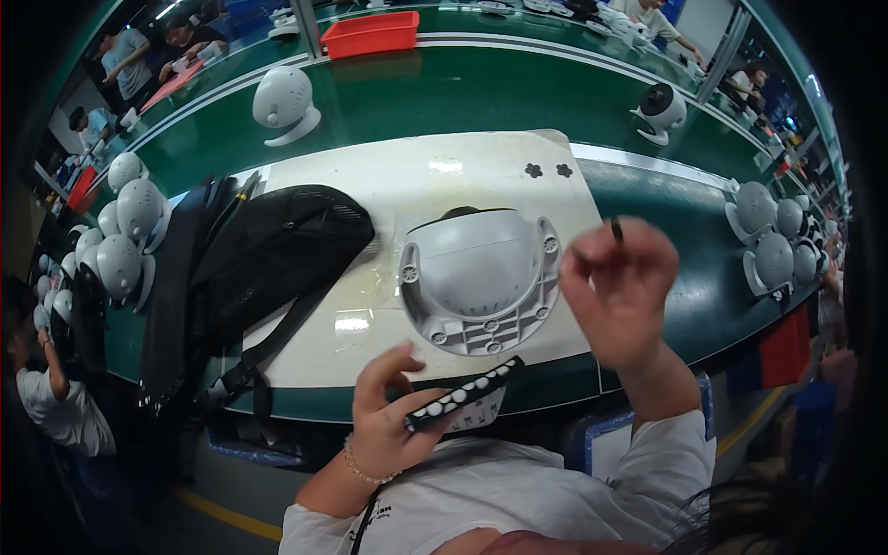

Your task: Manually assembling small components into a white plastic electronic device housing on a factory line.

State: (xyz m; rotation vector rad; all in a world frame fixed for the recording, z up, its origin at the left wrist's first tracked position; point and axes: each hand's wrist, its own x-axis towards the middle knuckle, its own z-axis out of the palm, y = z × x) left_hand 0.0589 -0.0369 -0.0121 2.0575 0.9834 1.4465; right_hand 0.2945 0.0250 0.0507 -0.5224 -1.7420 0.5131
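My left hand [390,427] is closed on a narrow black strip [470,392] with a row of white round spots, held above the table's front edge. My right hand [631,287] is raised at the right of the white housing, its fingers pinched around a small dark piece [617,229], too small to name for sure. Between the hands, the rounded white housing [476,264] lies on the pale mat [370,342]. Its curved stand [453,335], with several round screw recesses, faces me. Neither hand touches the housing.
A black bag [277,240] lies left of the housing. Two small black flower-shaped pieces [549,171] sit on the mat's far right. Finished-looking white units [139,208] crowd the left, and more [772,259] the right. A red bin [370,35] stands at the back; people work around.
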